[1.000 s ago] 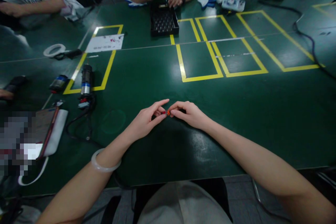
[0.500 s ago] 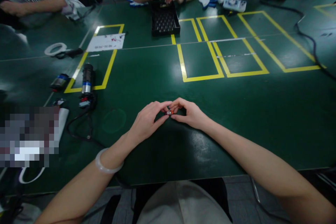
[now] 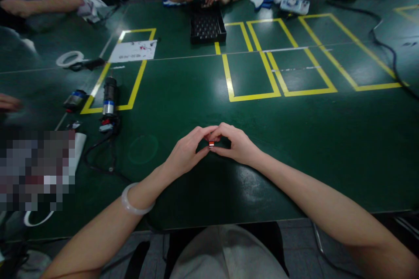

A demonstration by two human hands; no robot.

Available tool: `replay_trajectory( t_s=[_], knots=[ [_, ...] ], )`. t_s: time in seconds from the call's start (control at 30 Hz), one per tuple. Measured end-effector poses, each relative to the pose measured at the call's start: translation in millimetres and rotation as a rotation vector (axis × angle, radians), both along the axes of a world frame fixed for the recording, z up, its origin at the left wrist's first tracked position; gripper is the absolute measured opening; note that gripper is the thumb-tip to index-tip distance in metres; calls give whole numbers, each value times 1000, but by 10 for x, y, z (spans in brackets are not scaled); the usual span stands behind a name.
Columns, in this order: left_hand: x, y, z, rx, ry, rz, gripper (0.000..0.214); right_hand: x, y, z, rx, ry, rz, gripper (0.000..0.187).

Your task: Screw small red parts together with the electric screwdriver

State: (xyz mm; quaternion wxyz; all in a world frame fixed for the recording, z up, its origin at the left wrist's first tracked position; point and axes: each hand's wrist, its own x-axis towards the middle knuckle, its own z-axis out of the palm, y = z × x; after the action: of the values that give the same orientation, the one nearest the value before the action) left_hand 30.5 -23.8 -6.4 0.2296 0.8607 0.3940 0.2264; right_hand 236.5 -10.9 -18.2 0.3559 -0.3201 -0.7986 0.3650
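My left hand and my right hand meet fingertip to fingertip just above the green table. Between them both pinch a tiny red and white part. The left wrist carries a pale bangle. Both forearms rest near the table's front edge. What the small part is cannot be made out.
A cylindrical motor with a blue band and its black cable lie to the left, a second one beside it. Yellow tape rectangles mark the table. A black tray, a paper sheet and a tape roll lie farther off. Other people's hands work along the far edge.
The fingers of both hands have curled closer together and turned the small part; it now shows a white face. The hands stayed in the same spot.
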Motion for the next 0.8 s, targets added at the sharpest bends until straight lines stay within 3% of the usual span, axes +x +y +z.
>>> replay_trajectory(
  t_s=[0.27, 0.47, 0.57, 0.8],
  knots=[
    [-11, 11, -4, -27, -24, 23, 54, 17, -10, 16, -3, -11, -3, 16],
    [-20, 24, 1, -134, -110, 70, 39, 25, 29, -40, -244, 112, -62, 9],
    [-14, 26, -10, -209, -159, 77, 28, 19, 46, -80, -361, 148, -65, 15],
    [-11, 31, -31, -374, -261, 72, 27, 14, 54, -100, -447, 160, -39, 26]
  ],
)
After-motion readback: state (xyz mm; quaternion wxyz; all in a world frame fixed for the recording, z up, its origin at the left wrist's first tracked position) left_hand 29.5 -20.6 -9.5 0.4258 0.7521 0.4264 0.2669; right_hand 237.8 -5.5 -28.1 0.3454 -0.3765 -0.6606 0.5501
